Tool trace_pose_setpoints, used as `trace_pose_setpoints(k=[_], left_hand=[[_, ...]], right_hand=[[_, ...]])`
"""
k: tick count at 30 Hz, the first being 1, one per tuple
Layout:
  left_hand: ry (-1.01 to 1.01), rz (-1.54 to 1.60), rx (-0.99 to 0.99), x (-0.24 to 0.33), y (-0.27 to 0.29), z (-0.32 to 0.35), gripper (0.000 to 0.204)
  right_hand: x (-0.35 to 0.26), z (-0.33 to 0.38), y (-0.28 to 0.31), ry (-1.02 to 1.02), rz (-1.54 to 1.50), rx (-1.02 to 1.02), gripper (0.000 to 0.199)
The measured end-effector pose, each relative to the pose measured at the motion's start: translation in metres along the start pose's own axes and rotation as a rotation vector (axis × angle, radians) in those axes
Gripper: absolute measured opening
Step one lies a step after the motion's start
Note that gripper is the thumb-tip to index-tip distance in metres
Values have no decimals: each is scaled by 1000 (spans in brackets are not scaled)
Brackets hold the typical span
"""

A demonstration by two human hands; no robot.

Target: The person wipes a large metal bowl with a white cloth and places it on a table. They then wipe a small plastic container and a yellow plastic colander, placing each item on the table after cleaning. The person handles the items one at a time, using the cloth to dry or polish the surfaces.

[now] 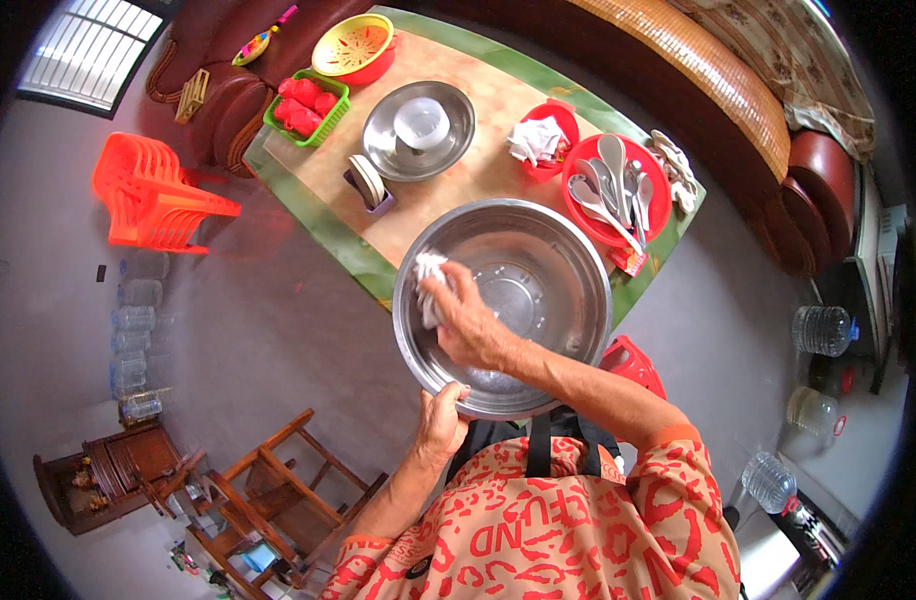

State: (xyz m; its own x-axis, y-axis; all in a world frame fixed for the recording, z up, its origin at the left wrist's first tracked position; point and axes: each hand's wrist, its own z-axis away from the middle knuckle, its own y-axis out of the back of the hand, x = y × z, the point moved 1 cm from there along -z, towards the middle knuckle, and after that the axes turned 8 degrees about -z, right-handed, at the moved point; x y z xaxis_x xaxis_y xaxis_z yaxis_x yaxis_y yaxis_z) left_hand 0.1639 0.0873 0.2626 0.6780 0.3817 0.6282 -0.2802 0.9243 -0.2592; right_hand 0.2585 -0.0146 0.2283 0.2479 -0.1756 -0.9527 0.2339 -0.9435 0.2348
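Observation:
A big stainless steel basin (563,285) is in front of me, overlapping the near edge of the table, with wet-looking spots on its bottom. My left hand (443,420) is closed on its near-left rim, thumb over the edge. Inside the basin, my right hand (470,322) grips a crumpled white cloth (430,285) and presses it to the left inner wall. Whether the cloth is fabric or thick paper is hard to make out.
On the table (408,225) stand a smaller steel bowl (376,145), a green basket (330,122) of red items, a yellow colander (350,48), a red basin (578,165) of spoons and white gloves (676,175). Stacked orange chairs (153,190), wooden chairs (278,490) and a red stool (633,368) stand around.

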Motion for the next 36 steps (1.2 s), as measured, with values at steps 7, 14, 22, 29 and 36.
trace_pose_setpoints(k=[7,14,22,29,36], left_hand=[[-25,-8,13,10,5,6,13],[-62,5,35,9,9,2,17],[-64,17,-18,15,21,-13,25],[-17,-51,0,19,20,-13,15],[-57,20,58,33,30,-20,28]], right_hand=[[-4,-35,8,215,389,81,43],[39,-31,42,138,1031,267,38],[41,2,55,-62,1091,263,41],[20,-36,1,8,414,135,54],[-14,-6,-30,151,13,-369,46]])
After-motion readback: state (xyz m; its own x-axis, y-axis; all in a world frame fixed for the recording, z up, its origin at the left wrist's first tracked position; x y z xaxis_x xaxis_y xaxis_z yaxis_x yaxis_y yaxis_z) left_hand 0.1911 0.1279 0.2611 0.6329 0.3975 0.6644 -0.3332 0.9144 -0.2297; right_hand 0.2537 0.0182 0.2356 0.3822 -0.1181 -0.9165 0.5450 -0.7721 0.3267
